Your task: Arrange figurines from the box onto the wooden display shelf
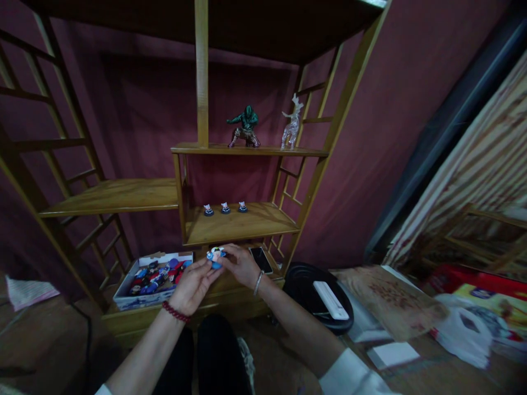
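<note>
A small blue-and-white figurine is held up between my two hands, in front of the lower shelf. My left hand grips it from the left, and the fingers of my right hand close on its right side. To the left stands an open box filled with several small colourful figurines. Three small figurines, a left one, a middle one and a right one, stand in a row on the shelf above my hands.
On the upper shelf stand a green crouching figure and a clear deer figurine. A phone lies beyond my right hand. Right of the wooden unit sits a black round container with a white strip on top.
</note>
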The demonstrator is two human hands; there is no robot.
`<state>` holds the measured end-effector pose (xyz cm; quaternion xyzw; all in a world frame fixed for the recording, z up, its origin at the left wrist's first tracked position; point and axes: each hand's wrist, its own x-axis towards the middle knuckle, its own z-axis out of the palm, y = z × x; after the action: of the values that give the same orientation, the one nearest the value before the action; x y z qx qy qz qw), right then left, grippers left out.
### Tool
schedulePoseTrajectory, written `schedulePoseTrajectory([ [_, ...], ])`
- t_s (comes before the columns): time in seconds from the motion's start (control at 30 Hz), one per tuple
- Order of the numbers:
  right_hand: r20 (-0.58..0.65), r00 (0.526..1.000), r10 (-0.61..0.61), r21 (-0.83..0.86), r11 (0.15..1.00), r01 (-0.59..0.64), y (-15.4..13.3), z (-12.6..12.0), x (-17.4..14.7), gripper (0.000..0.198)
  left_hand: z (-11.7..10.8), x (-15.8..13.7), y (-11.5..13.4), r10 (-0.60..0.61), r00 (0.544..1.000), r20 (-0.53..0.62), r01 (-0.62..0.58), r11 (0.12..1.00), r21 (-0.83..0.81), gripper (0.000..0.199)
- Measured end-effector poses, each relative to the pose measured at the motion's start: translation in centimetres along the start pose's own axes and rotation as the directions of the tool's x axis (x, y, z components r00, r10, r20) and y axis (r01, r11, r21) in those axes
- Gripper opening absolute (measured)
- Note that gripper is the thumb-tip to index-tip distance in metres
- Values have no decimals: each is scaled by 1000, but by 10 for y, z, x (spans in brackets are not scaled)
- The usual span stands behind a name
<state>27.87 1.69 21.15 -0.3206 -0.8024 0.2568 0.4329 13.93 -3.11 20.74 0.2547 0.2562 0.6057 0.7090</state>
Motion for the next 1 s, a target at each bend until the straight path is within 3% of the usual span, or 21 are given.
schedulePoseTrajectory([
  [0.3, -74, 993, 93, 130, 988, -83, 23, -17, 0, 37, 26, 31, -8, -26, 996, -85, 28, 999, 28, 19],
  [0.6, -98, 988, 119, 107, 988, -108, 31, -45, 3, 35, 50, 51, -16, -55, 998, -31, 57, 996, 75, 17],
  [0.77, -137, 981, 135, 202, 974, -106, 35, -61, 10, 28, 62, 69, -21, -80, 997, -18, 82, 991, 102, 16],
  [1.0, -108, 966, 236, 353, 917, -185, 64, -78, 18, 33, 76, 96, -34, -62, 998, -30, 66, 984, 164, 15],
])
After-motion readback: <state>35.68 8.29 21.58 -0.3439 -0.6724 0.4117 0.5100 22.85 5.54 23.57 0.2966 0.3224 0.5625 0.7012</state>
